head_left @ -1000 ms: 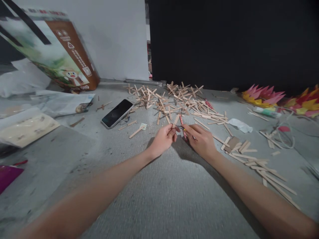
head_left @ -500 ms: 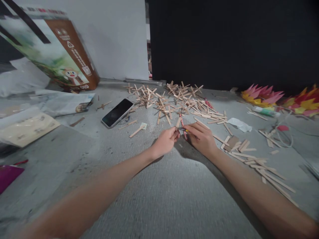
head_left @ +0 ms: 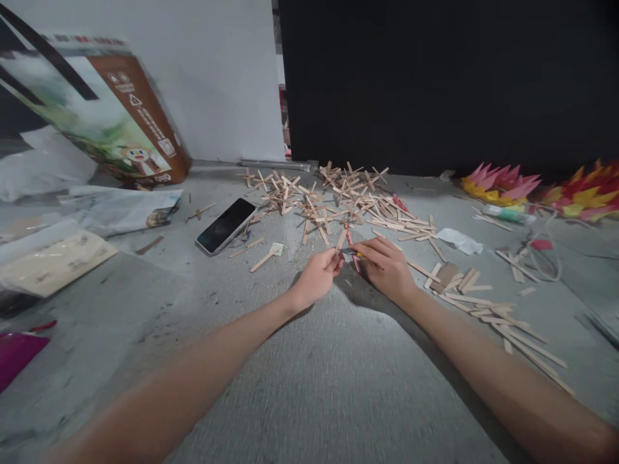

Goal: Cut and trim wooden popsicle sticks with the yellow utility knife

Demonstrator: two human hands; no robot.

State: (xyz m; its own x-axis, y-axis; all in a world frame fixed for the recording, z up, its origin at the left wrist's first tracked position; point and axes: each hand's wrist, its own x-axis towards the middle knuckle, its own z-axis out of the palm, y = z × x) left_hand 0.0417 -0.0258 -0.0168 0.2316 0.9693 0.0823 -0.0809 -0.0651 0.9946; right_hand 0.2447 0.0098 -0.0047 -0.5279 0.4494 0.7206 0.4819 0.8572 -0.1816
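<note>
Both my arms reach forward over a grey floor. My left hand (head_left: 318,277) is closed in a pinch on a wooden craft stick (head_left: 341,240) that points away from me. My right hand (head_left: 385,265) is closed beside it, fingers pinched on a small tool (head_left: 351,251) with a yellow and dark tip, held against the stick. A red-striped stick (head_left: 348,233) lies just beyond the fingertips. Behind both hands spreads a pile of glued stick crosses (head_left: 338,193).
A black phone (head_left: 225,225) lies to the left of the pile. A tilted cardboard box (head_left: 106,109) and plastic-wrapped papers (head_left: 48,251) sit at far left. Loose sticks (head_left: 488,309) lie right of my right arm. Coloured paper flowers (head_left: 532,187) line the dark wall.
Both hands stay together at the stick with only small finger shifts. The camera has turned slightly, so the scene has slid a little leftward.
</note>
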